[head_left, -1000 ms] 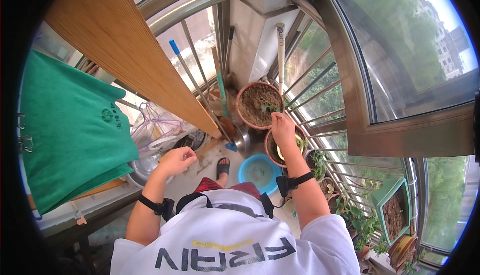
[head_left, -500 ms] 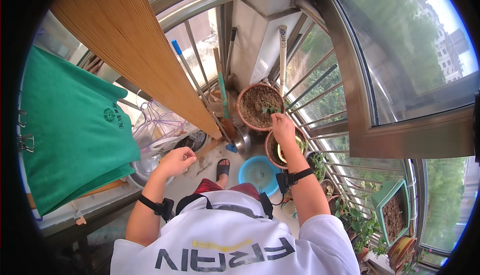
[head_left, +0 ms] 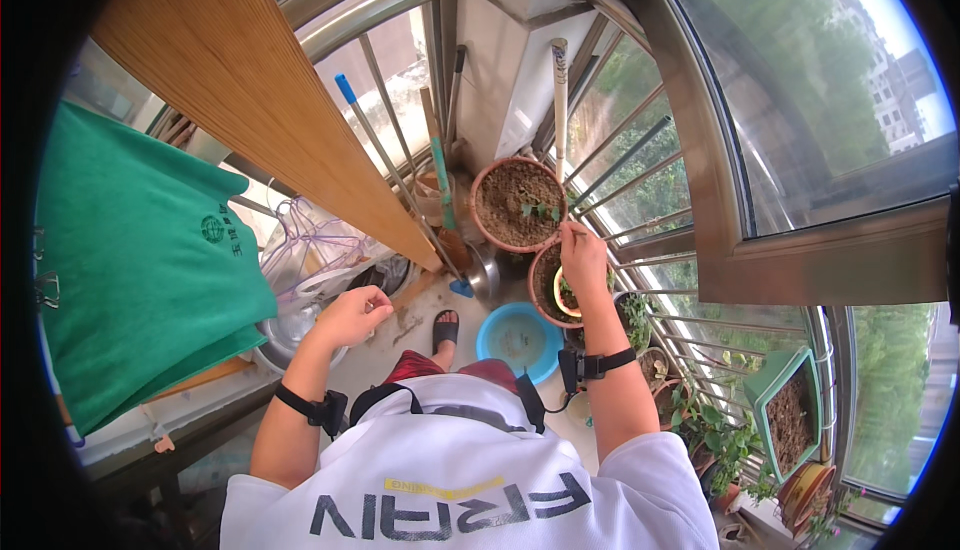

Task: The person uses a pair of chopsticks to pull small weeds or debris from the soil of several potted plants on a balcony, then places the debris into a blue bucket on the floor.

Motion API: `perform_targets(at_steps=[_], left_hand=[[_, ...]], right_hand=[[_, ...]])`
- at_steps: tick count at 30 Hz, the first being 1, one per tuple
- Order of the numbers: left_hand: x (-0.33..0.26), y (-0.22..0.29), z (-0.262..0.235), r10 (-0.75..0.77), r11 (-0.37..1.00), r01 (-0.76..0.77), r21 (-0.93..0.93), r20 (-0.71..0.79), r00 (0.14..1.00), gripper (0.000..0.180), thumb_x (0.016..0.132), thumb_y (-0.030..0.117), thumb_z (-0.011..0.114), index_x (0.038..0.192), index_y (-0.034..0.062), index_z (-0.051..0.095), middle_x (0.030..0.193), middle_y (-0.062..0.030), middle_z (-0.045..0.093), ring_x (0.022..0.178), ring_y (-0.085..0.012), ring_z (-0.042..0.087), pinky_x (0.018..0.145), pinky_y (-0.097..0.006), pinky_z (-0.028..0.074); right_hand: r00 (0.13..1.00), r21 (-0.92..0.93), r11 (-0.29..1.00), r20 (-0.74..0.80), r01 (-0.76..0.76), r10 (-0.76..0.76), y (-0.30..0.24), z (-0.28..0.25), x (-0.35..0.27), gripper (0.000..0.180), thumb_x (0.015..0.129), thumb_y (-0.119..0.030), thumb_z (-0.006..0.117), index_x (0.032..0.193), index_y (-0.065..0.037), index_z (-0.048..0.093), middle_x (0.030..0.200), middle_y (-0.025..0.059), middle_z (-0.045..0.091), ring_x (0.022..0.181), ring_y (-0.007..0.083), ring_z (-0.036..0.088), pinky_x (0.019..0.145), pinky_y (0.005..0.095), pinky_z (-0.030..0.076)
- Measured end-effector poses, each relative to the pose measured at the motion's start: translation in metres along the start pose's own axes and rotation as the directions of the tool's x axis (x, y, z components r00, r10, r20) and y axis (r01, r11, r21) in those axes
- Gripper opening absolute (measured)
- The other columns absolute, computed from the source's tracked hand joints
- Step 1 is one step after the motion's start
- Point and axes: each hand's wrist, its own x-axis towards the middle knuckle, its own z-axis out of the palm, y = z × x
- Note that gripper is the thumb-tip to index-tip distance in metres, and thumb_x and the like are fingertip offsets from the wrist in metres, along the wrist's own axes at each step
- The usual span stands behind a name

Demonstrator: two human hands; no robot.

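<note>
My right hand (head_left: pixel 584 256) hovers by the right rim of a round terracotta pot (head_left: pixel 480 216) filled with brown soil (head_left: pixel 515 198). Its fingers are pinched together, and anything between them is too small to make out. A small green seedling (head_left: pixel 541 211) stands in the soil just left of the fingertips. Below that wrist a second pot (head_left: pixel 541 295) is partly hidden, with a pale yellow-rimmed container (head_left: pixel 562 293) in it. My left hand (head_left: pixel 352 317) hangs over the floor at the left, thumb and fingers curled together; what they hold, if anything, is hidden.
A blue basin (head_left: pixel 520 343) with water sits on the floor by my feet. Long-handled tools (head_left: pixel 440 175) lean in the corner beside a wooden board (head_left: pixel 300 100). Green cloth (head_left: pixel 150 270) hangs left. Railings, potted plants (head_left: pixel 710 435) and an open window (head_left: pixel 800 150) line the right.
My right hand has drawn back from the seedling, down and to the right, showing more of its leaves. My left hand has barely moved. The view has shifted slightly.
</note>
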Motion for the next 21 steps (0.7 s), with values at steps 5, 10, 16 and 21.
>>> perform_targets(at_steps=[5,10,16,21], left_hand=[[-0.005,-0.002,0.002,-0.042,0.999,0.041,0.03,0.027,0.999,0.024,0.095,0.026,0.07,0.105,0.004,0.07,0.084,-0.0075,0.072,0.074,-0.0183,0.068,0.069,-0.035,0.054],[-0.011,-0.005,0.004,-0.063,0.998,0.063,0.008,0.0,0.998,0.022,0.095,0.026,0.069,0.103,0.0048,0.07,0.082,-0.0077,0.072,0.07,-0.0177,0.066,0.066,-0.034,0.053],[-0.011,-0.011,0.006,-0.045,0.999,0.044,0.03,0.041,0.998,0.021,0.096,0.024,0.069,0.103,0.0038,0.069,0.081,-0.0056,0.071,0.065,-0.0132,0.063,0.059,-0.031,0.049],[-0.014,-0.016,0.007,-0.011,0.999,0.01,-0.045,-0.019,1.0,0.021,0.095,0.023,0.07,0.104,0.0037,0.069,0.08,-0.0048,0.071,0.066,-0.0133,0.063,0.06,-0.032,0.05]], right_hand=[[0.965,-0.204,0.966,0.176,-0.158,0.194,0.032,0.041,-0.015,0.022,0.097,-0.019,0.066,0.103,0.001,0.076,0.086,0.0256,0.072,0.084,0.0437,0.07,0.077,0.0489,0.057],[1.0,0.004,1.0,-0.025,0.018,-0.018,0.04,0.046,-0.007,0.022,0.098,-0.02,0.065,0.103,-0.001,0.076,0.09,0.0249,0.072,0.087,0.0434,0.07,0.078,0.0481,0.057],[0.983,0.025,0.987,0.098,-0.157,0.154,0.044,0.07,-0.025,0.025,0.098,-0.024,0.065,0.107,-0.003,0.076,0.092,0.026,0.072,0.091,0.0448,0.069,0.08,0.0481,0.056],[0.992,0.229,0.966,-0.012,-0.123,0.129,0.044,0.062,-0.024,0.024,0.101,-0.021,0.064,0.106,0.0,0.075,0.09,0.0241,0.073,0.088,0.0409,0.072,0.077,0.0435,0.057]])
